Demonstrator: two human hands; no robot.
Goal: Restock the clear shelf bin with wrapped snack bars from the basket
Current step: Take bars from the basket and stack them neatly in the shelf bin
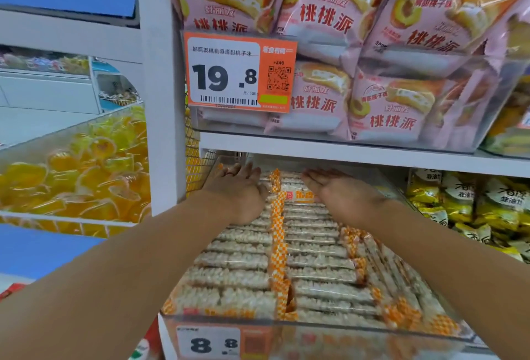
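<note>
The clear shelf bin (286,324) sits on the lower shelf, filled with rows of wrapped snack bars (246,262) in clear wrappers with orange checked ends. Both my arms reach deep into it. My left hand (238,187) lies flat, fingers straight, on the bars at the back left. To its right, my right hand (338,190) is also flat with straight fingers, resting on the bars at the back right. One bar with an orange label (298,195) shows between the two hands. The basket is out of view.
A shelf board (358,153) runs close above my hands, carrying a clear bin of pink cake packs (387,107) with an orange 19.8 price tag (239,71). Yellow snack bags (476,205) lie right of the bin, a white upright (165,101) and yellow jelly cups (86,176) to the left.
</note>
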